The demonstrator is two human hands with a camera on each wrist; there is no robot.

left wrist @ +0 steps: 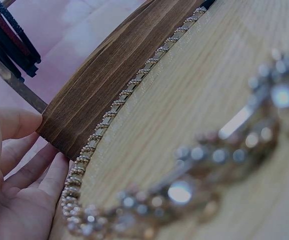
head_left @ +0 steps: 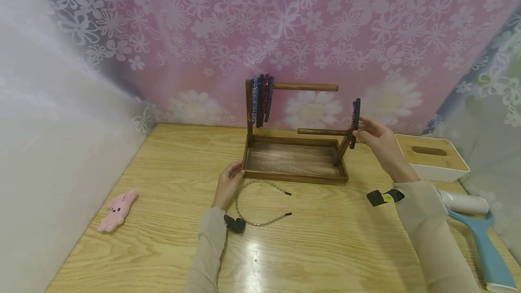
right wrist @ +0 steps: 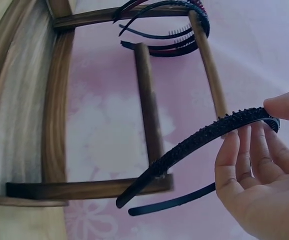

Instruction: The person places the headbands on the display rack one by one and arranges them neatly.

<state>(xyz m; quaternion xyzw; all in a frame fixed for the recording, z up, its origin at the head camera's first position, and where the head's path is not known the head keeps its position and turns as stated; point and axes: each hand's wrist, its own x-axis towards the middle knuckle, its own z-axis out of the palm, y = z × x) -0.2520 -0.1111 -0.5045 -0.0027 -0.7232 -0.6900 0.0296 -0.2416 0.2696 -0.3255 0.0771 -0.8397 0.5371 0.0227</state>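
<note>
My right hand (head_left: 380,144) pinches a black headband (right wrist: 199,137) by its curved top, thumb on one side and fingers on the other. The headband is beside the right post of a dark wooden rack (head_left: 295,177), near the lower bar (head_left: 321,132). On the upper bar (head_left: 307,87) several headbands (head_left: 262,101), blue, black and red, hang at the left end. My left hand (head_left: 229,184) grips the front left corner of the rack's tray between thumb and fingers. A beaded headband (head_left: 239,202) lies on the table beside that hand, its ends facing right.
A pink plush toy (head_left: 118,210) lies at the table's left. To the right stand a white tissue box (head_left: 431,153) with a wooden lid and a blue-handled lint roller (head_left: 484,238). A pink flowered curtain (head_left: 285,26) hangs behind the rack.
</note>
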